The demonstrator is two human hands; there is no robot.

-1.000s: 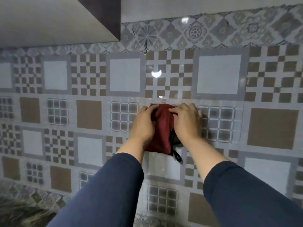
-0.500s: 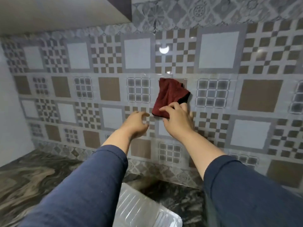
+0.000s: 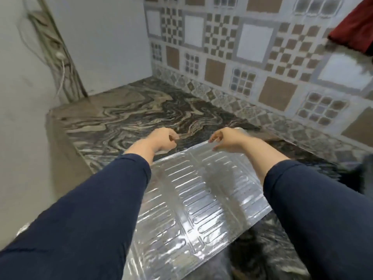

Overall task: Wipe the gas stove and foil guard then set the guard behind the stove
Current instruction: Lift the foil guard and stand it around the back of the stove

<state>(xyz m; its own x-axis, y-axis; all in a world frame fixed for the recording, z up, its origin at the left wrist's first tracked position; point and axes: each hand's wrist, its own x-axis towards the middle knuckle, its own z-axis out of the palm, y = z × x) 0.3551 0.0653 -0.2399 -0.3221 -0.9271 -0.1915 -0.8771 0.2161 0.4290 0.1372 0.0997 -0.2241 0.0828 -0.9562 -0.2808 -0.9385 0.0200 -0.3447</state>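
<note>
The silver foil guard (image 3: 193, 199) lies flat on the marbled counter (image 3: 125, 116), its ribbed panels running toward me. My left hand (image 3: 163, 141) hovers just past its far left edge, fingers curled in with nothing in them. My right hand (image 3: 227, 139) is over the far edge, fingers spread, with thumb and forefinger close to the foil rim; I cannot tell whether they touch it. The red cloth (image 3: 355, 25) hangs on the tiled wall at the upper right, away from both hands. No stove is clearly visible.
A patterned tile backsplash (image 3: 252, 63) runs along the back of the counter. A plain wall with cables (image 3: 60, 63) closes the left side. A dark blurred object (image 3: 359, 174) sits at the right edge. Bare counter lies beyond the foil guard.
Both hands left the red cloth, which stays hanging on the wall, and came down to the far edge of the foil guard. The view swung down and left to the counter.
</note>
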